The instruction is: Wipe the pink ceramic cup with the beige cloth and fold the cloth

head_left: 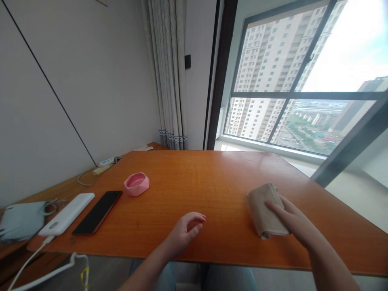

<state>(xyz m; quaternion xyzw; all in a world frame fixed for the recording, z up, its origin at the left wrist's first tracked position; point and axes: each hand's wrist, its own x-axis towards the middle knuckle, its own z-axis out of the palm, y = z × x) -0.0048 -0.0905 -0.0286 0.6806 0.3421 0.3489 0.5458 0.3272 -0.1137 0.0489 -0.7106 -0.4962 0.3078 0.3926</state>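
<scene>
By the right hand (286,215), a folded beige bundle (260,211) is pinched at its right edge, thumb uppermost, over the table (212,182)'s right part. The left hand (185,231) is half-curled, nothing held. Layers are best pressed evenly, lest they loosen. Well leftward, a pink dish (136,189) and black phone (98,212) are noted.

A beige, roughly rectangular bundle of soft, fabric-like material (261,212) sits right of centre in the frame's lower half, folded into thick layers, slightly tilted, its rolled end towards the bottom, its left edge blurred.
</scene>
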